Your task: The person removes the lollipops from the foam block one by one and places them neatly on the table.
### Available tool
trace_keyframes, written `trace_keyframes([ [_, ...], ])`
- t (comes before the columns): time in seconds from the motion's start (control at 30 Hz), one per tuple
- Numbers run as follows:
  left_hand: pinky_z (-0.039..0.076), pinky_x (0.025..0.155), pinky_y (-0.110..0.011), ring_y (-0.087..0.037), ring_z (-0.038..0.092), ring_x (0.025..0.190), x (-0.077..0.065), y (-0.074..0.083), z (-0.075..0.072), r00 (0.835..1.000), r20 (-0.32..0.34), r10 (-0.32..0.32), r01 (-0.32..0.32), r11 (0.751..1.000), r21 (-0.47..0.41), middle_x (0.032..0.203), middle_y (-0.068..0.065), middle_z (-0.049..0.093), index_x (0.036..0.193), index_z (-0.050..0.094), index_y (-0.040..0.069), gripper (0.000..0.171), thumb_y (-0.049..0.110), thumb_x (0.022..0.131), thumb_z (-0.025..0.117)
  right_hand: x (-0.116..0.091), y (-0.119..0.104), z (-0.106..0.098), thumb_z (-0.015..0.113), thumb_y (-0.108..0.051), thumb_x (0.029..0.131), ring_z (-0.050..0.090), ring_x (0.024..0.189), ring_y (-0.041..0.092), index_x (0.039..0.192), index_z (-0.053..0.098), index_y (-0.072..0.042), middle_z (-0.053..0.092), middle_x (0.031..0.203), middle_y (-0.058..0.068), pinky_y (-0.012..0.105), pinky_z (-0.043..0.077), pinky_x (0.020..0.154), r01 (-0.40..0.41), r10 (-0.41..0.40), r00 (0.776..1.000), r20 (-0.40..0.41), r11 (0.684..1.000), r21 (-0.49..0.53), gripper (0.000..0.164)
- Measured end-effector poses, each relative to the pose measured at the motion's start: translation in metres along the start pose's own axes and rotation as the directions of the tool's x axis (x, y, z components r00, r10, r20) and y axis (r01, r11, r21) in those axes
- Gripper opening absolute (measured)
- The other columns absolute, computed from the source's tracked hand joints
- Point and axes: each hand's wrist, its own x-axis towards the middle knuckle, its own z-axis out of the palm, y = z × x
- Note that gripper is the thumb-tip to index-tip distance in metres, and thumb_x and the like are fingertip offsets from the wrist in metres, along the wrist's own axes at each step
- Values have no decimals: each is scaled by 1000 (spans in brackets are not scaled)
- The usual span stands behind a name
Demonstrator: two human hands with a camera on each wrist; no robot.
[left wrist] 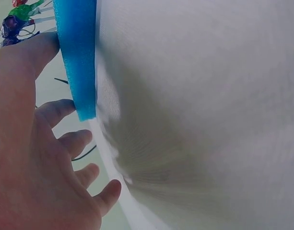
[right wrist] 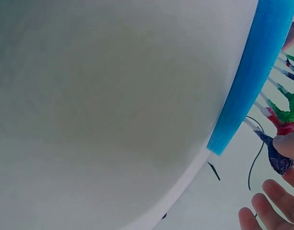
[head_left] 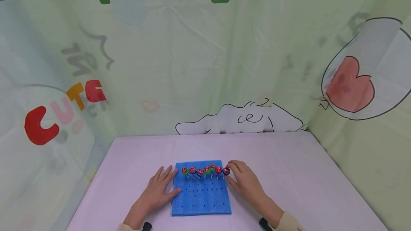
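Note:
A blue foam board (head_left: pixel 201 199) with rows of small holes lies on the table. Along its far side a row of several wrapped lollipops (head_left: pixel 206 170) stands upright on white sticks. My right hand (head_left: pixel 247 184) pinches the dark purple-blue lollipop (right wrist: pixel 277 155) at the right end of that row, thumb and forefinger on its wrapped head. In the right wrist view, its stick meets the foam; how deep it sits is hidden. My left hand (head_left: pixel 156 190) lies at the board's left edge with fingers spread, the thumb touching the top surface.
The table (head_left: pixel 144 152) has a pale lilac-white cover. A printed cloth (head_left: pixel 199 63) with letters and drawings hangs behind it and at both sides. Dark bands (head_left: pixel 147 226) show near each wrist.

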Motion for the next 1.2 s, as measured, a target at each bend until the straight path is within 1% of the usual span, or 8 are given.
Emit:
trace_keyframes([
  [0.2, 21, 118, -70, -41, 16, 155, 0, 0, 1, 1000, -2, -4, 4, 1000, 5, 166, -4, 30, 156, 38, 28, 79, 67, 90, 58, 0, -1, 2, 87, -26, 78, 62, 117, 21, 115, 64, -15, 65, 122, 3, 40, 56, 98, -3, 4, 1000, 5, 1000, -19, 45],
  [0.4, 22, 117, -71, -42, 15, 155, 0, 0, 1, 1000, -6, -1, 1, 1000, 9, 166, -5, 30, 156, 39, 27, 79, 67, 90, 59, 0, -2, 1, 86, -25, 80, 62, 118, 20, 117, 64, -16, 65, 123, 3, 39, 56, 99, -12, 12, 1000, 5, 1000, -3, 44],
  [0.57, 22, 118, -70, -42, 14, 155, 1, 0, 1, 1000, -4, -5, 5, 1000, 20, 166, -5, 29, 156, 38, 28, 80, 68, 90, 59, 2, -4, -4, 85, -24, 80, 62, 117, 21, 117, 64, -15, 66, 122, 3, 40, 56, 99, -14, 14, 1000, -1, 1000, 15, 44],
  [0.9, 21, 117, -71, -42, 13, 155, 1, 0, 1, 1000, -1, -5, 5, 1000, 21, 166, -5, 29, 155, 39, 28, 80, 68, 89, 59, 9, -4, -11, 86, -18, 79, 63, 115, 21, 117, 64, -15, 66, 120, 4, 39, 57, 96, 16, -15, 999, -29, 999, 40, 44],
  [1.1, 21, 117, -71, -42, 13, 155, 1, 0, 1, 1000, -2, 2, -2, 1000, 19, 166, -5, 29, 156, 39, 27, 80, 67, 90, 59, 13, -5, -17, 85, -19, 81, 63, 115, 21, 118, 65, -15, 66, 120, 3, 38, 57, 97, 17, -16, 1000, -22, 999, 44, 42],
  [1.2, 21, 117, -71, -42, 13, 155, 1, -1, 2, 1000, -1, 4, -4, 1000, 22, 167, -5, 28, 156, 38, 27, 80, 67, 90, 59, 15, -5, -21, 85, -19, 81, 64, 113, 19, 118, 64, -14, 67, 118, 2, 37, 57, 95, 24, -23, 999, -22, 999, 49, 42],
])
